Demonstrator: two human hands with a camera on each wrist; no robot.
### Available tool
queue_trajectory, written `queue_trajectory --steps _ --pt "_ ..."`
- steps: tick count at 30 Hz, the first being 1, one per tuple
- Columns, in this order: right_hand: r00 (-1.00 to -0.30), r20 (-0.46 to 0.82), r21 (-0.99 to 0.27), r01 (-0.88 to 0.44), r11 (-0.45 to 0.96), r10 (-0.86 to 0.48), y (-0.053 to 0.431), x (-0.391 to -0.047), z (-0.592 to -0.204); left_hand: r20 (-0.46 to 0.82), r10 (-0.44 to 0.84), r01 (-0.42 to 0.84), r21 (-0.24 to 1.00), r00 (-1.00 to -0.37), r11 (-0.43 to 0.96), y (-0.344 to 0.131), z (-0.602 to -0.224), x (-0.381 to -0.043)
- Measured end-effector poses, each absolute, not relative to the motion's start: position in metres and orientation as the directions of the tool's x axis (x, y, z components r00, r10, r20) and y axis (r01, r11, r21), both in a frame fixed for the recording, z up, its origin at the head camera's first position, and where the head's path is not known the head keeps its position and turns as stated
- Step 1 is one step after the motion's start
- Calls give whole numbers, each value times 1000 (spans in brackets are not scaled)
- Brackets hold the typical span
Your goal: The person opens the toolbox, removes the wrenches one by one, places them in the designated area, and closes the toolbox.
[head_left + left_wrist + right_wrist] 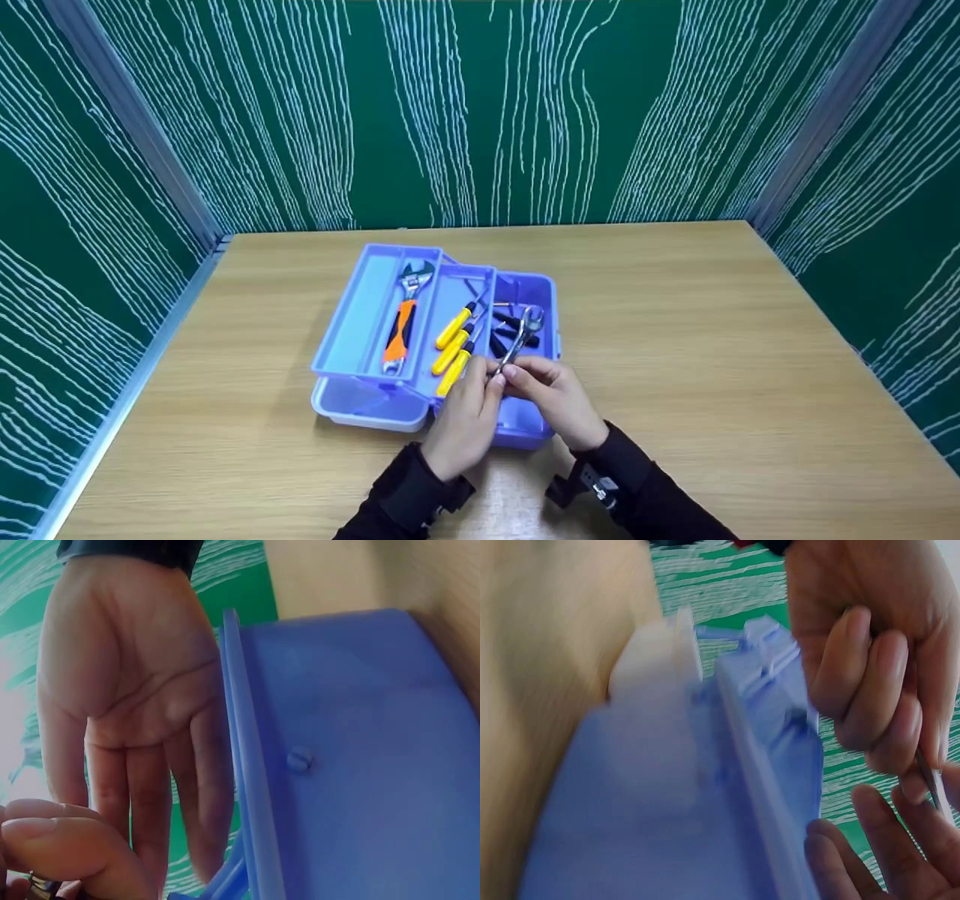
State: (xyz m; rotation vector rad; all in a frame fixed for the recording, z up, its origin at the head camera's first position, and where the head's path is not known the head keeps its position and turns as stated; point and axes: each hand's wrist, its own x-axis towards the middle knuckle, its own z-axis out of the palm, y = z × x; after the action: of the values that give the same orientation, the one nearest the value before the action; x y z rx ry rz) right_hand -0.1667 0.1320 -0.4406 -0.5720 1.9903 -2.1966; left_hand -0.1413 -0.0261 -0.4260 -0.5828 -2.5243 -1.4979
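Fingers on both our hands pinch the lower end of the silver wrench (517, 341), the right hand (559, 397) with its fingers curled, the left hand (463, 424) with several held long. We have the wrench's head up over the toolbox (525, 435), at the compartment nearest the tabletop's right edge.

With only that end pinched, the smooth metal could swivel or slip if our grip loosened, and the head would knock the dark-handled tools (525, 339) beneath. Our left hand is just beside the toolbox wall, so a careless swing could bump the tray and shift the yellow screwdrivers (452, 351) or the orange wrench (401, 326).

Pale wood grain runs across the tabletop (697, 360), and the toolbox stands left of its middle, its far end near the back edge. Around us, green walls (660, 150) carry wavy pale lines, with grey posts (829, 112) at both back corners.
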Motion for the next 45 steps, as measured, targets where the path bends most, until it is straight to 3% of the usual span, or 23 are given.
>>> queue_trajectory --steps 6,12,18,23,31,36,45 --pt "-951 63 -979 0 -202 -304 132 -165 -437 296 253 379 833 -921 404 -25 -425 -139" --pt "-967 14 -972 47 -232 -255 135 -164 -430 190 298 294 886 -936 358 -30 -419 -141" --pt "-978 -1 -971 51 -232 -210 144 -169 -422 321 307 435 772 -896 464 -40 -413 -143" --pt "-990 -30 -971 61 -232 -135 156 -174 -416 401 274 485 761 -874 431 -54 -405 -145" --pt "-999 -26 -980 32 -198 -33 184 -187 -408 679 110 617 573 -726 540 -93 -395 -160" --pt "-999 -25 -993 28 -113 -26 208 -200 -404 688 -14 503 544 -726 671 -122 -389 -166" --pt "-1000 12 -991 -8 134 26 251 -237 -406 441 -173 179 648 -881 740 -157 -395 -179"
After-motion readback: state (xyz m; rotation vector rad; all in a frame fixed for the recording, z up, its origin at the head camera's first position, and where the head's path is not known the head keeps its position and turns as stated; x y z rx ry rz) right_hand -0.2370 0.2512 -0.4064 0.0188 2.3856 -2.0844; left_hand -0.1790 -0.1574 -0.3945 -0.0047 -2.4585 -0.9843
